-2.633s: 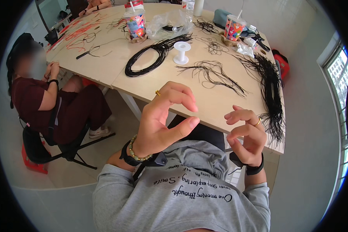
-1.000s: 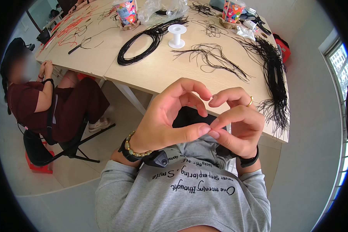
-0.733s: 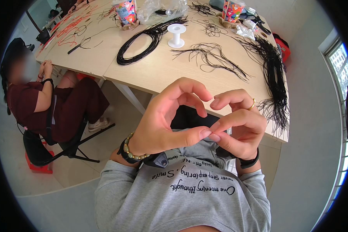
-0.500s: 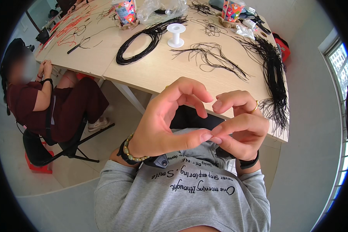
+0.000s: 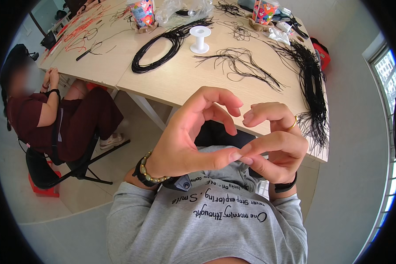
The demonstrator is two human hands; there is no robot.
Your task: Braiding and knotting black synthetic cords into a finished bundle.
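Above my lap, in front of the table edge, my two hands meet at their tips. My left hand (image 5: 187,134) is curved open, its fingers apart from its thumb, and nothing shows in its palm. Its thumb tip touches the fingertips of my right hand (image 5: 275,147). There, thumb and one finger come together in a pinch while another finger is raised and bent. Whatever lies between those tips, if anything, is too small to make out. A beaded bracelet (image 5: 149,174) circles my left wrist, and a dark band (image 5: 286,185) my right.
On the table (image 5: 163,83) lie a coil of black cord (image 5: 141,64), a white spool (image 5: 200,39), loose black cords (image 5: 251,66) and a thick black bundle (image 5: 312,83). Patterned cups (image 5: 141,15) stand farther back. Left, a person in dark red (image 5: 75,119) sits on a folding chair (image 5: 81,165).
Almost nothing differs. Both hands keep the same pose, with only a slight shift of the fingers.
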